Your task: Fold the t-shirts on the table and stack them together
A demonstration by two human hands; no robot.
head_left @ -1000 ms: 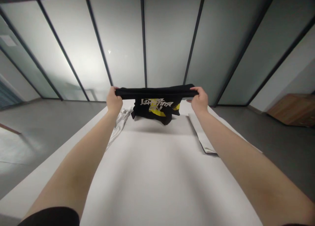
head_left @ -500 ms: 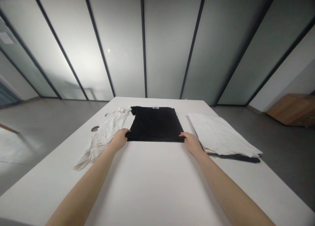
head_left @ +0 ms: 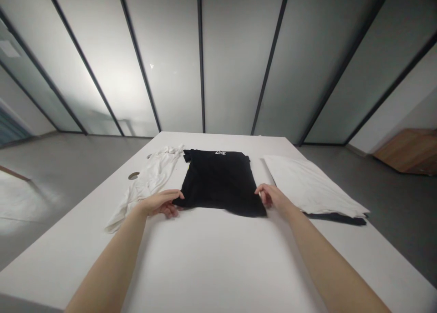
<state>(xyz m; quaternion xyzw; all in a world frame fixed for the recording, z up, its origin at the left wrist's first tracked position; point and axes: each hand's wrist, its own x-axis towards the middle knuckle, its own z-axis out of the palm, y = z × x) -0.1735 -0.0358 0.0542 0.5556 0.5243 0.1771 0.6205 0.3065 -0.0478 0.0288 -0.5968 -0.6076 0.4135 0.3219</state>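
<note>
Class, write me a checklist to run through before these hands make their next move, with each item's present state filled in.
1. Black shirt resting on the white table: ok.
2. Shirt's near edge straight: not ok; it reaches closer at the right.
3. Left hand at the near left corner: ok.
4. Right hand at the near right corner: not ok; it is at the right edge, farther up.
5. Firm grip by both: cannot tell.
6. Folded white cloth apart from the shirt: ok.

Small white lettering (head_left: 220, 153), on black shirt (head_left: 218, 183), not clearly legible
</note>
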